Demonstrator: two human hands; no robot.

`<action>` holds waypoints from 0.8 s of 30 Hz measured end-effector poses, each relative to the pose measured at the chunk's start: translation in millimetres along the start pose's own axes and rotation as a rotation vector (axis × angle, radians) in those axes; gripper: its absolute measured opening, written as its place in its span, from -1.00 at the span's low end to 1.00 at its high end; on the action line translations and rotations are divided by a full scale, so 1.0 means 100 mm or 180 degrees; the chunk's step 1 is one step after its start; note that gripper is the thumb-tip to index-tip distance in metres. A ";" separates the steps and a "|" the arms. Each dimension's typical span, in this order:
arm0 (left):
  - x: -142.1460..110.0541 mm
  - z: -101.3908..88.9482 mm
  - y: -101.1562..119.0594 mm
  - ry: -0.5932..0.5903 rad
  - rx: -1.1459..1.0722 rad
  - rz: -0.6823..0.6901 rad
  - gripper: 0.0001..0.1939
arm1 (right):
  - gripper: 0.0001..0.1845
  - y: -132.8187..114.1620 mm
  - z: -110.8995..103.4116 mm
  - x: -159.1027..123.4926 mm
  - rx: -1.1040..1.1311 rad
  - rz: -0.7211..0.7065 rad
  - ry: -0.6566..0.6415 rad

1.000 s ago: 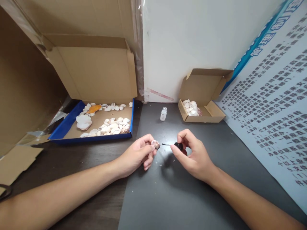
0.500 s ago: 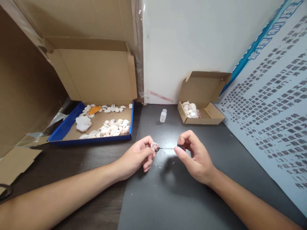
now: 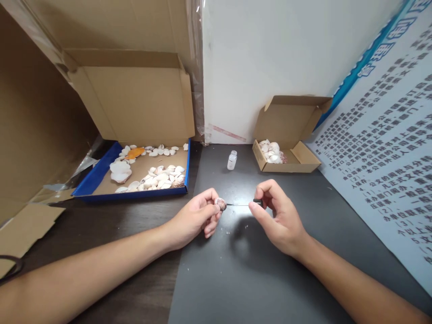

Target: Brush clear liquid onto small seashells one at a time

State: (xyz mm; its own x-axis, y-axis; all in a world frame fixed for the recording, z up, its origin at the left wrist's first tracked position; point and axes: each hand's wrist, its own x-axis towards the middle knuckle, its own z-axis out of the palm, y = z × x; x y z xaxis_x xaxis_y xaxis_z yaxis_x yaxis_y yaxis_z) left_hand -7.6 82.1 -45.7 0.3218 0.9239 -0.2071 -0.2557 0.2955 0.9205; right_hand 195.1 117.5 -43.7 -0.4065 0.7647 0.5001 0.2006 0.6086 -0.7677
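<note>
My left hand [image 3: 199, 218] pinches a small brownish shell [image 3: 221, 204] between thumb and fingers, just above the dark mat [image 3: 236, 270]. My right hand [image 3: 278, 218] grips the black cap of a thin brush [image 3: 248, 204] that points left; its tip touches the shell. A small clear bottle [image 3: 231, 160] stands uncapped on the mat behind my hands.
A blue-edged cardboard tray [image 3: 97, 173] holding several white shells and an orange one lies at the left, its lid raised. A small open cardboard box [image 3: 286, 155] with shells sits at the back right. A printed poster [image 3: 388, 148] leans at the right; white wall behind.
The brush tip has moved left from a small gap to touching the shell. Both hands stay in nearly the same place.
</note>
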 end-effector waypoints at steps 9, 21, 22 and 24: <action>0.00 0.01 0.01 0.0024 -0.0020 -0.0019 -0.82 | -0.85 0.01 0.00 -0.02 0.0134 0.0048 -0.0152; 0.00 0.04 0.04 0.0107 -0.0154 -0.0087 -0.81 | -0.81 -0.01 0.00 0.00 -0.0077 0.0094 -0.0240; 0.00 0.05 0.05 0.0115 -0.0147 -0.0093 -0.80 | -0.81 -0.01 0.00 0.00 -0.0117 0.0111 -0.0218; 0.00 0.05 0.04 0.0119 -0.0153 -0.0089 -0.80 | -0.82 -0.02 -0.01 0.00 -0.0093 0.0095 -0.0145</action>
State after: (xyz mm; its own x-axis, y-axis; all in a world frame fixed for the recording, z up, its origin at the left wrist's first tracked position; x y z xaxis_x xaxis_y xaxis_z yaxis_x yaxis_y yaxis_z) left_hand -4.1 81.8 -39.8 0.2955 0.9232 -0.2456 -0.2907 0.3317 0.8975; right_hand 195.3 117.0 -41.9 -0.4400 0.7725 0.4578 0.2390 0.5922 -0.7696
